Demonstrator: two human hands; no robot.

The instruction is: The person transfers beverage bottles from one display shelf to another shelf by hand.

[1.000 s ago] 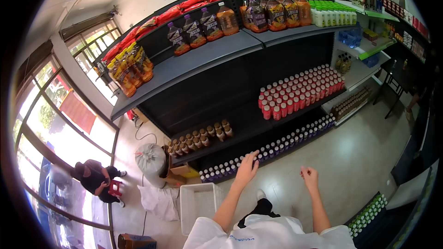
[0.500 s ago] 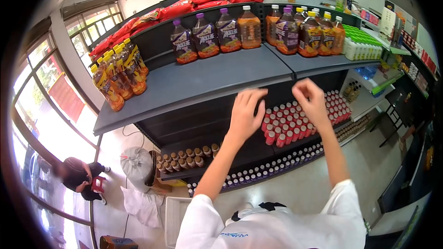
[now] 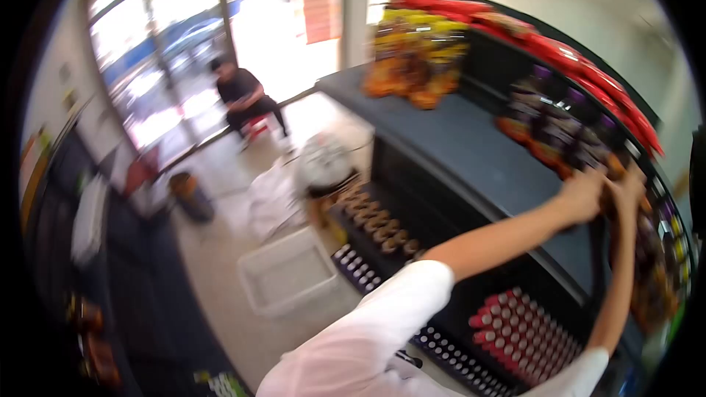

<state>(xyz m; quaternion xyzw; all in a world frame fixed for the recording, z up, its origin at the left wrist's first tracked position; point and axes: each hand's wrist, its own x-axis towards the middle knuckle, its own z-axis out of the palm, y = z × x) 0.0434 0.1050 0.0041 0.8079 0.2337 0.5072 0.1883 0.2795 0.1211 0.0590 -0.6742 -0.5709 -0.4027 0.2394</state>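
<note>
My left hand [image 3: 583,195] and my right hand [image 3: 626,187] are close together over the upper shelf [image 3: 471,136], at the right of the view. Just behind them is an orange drink bottle [image 3: 616,166], mostly hidden by the hands. Motion smears my fingers, so I cannot tell whether they grip it. Left of my hands stand dark purple-capped drink bottles [image 3: 555,121] in a row. More dark and orange bottles [image 3: 651,287] are to the right of my right arm.
Yellow-capped bottles [image 3: 415,55] crowd the shelf's far end, with red bags [image 3: 581,66] along the top. Below are red bottles with pale caps [image 3: 526,334] and brown-capped bottles [image 3: 371,217]. A white crate [image 3: 254,287] lies on the floor. A person [image 3: 246,99] sits near the glass doors.
The view has swung left, bringing the doors, crate and seated person further in. My hands have moved from in front of the shelf edge to the bottles on top, close together.
</note>
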